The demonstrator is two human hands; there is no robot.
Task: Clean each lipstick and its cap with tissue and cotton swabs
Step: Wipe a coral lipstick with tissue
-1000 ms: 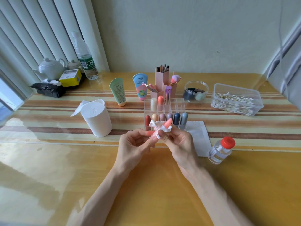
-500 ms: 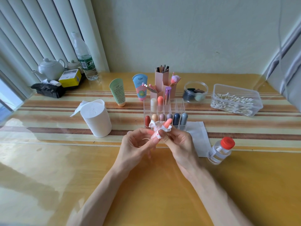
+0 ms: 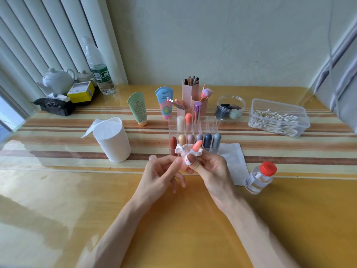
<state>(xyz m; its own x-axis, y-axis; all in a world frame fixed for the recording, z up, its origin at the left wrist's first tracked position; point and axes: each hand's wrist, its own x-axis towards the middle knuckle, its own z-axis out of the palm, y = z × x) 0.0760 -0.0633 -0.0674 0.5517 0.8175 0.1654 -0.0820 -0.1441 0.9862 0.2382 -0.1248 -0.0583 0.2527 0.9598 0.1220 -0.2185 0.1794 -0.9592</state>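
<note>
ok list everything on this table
coral lipstick: one, between the hands
crumpled white tissue: one, wrapped round it
capped lipsticks: nine, mixed colours, in acrylic organiser
white tissue roll: one, left
flat white tissue sheet: one, beside organiser
clear box of cotton swabs: one, far right
clear red-capped bottle: one, front right
cream tubes: two, green, blue, behind
pink brush holders: cluster, behind organiser
clear round jar: one, behind
white teapot: one, far left
left hand: grips lipstick
right hand: pinches tissue

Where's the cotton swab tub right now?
Head view: the cotton swab tub sits at the far right of the table, just right of the round jar and behind the red-capped bottle.
</note>
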